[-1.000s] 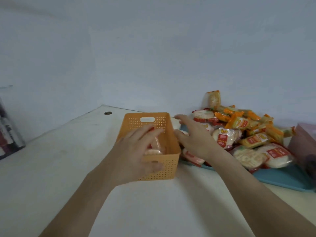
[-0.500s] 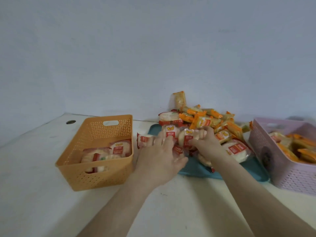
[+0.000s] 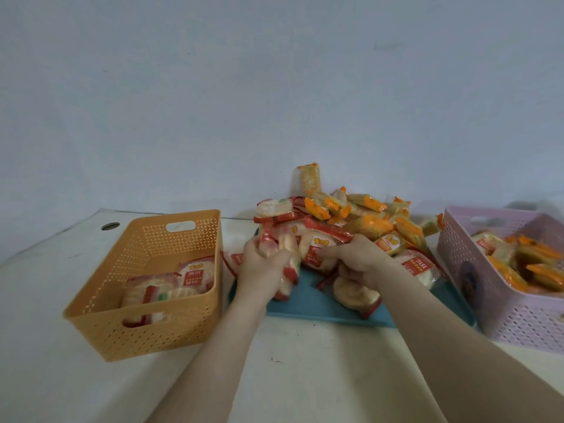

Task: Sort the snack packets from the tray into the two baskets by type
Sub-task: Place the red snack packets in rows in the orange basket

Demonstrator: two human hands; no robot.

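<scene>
Left hand (image 3: 262,270) grips several red-white round snack packets (image 3: 288,257) above blue plastic tray (image 3: 317,306). Right hand (image 3: 358,261) closed on another red-white packet (image 3: 317,250) at pile. Orange perforated basket (image 3: 146,319) left, purple perforated basket (image 3: 500,303) right.

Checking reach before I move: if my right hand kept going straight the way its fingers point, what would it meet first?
The right hand points left and slightly away, already touching a red-and-white packet. Straight on, it would likely meet the left hand and the packets it grips, though depth is unclear.
</scene>
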